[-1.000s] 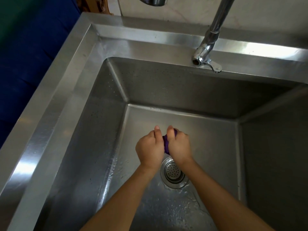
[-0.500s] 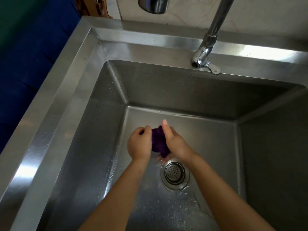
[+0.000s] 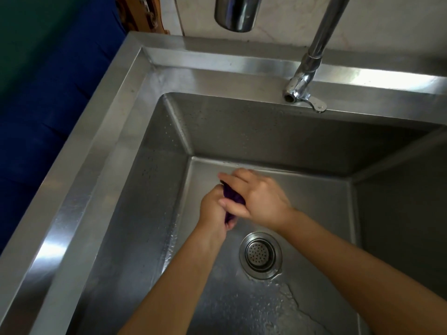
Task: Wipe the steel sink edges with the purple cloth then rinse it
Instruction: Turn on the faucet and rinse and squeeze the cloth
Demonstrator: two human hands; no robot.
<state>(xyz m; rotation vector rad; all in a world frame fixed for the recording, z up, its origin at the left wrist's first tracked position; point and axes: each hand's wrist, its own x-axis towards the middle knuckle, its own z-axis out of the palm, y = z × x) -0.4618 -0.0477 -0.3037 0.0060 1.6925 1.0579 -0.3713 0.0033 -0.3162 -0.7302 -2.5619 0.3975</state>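
Purple cloth [image 3: 231,195]: bunched into a tight wad between both hands, held above the floor of the basin, toward its back-left corner and just beyond the drain strainer [image 3: 260,255]; only dark slivers of it show.
Left hand [image 3: 214,210]: under the right hand, fingers curled round the lower end of the wad and gripping it.
Right hand [image 3: 262,198]: laid over the wad from the right, fingers and thumb wrapped round it and clamped on.
Sink [image 3: 72,201]: steel, with a broad flat rim; droplets dot the left wall, and a wet film lies on the floor between the strainer and the front edge.
Faucet [image 3: 305,84]: slants down over the back edge, right of centre, with its lever to the right of the spout.
Steel cylinder [image 3: 238,14]: beyond the back edge, at the top of the view.
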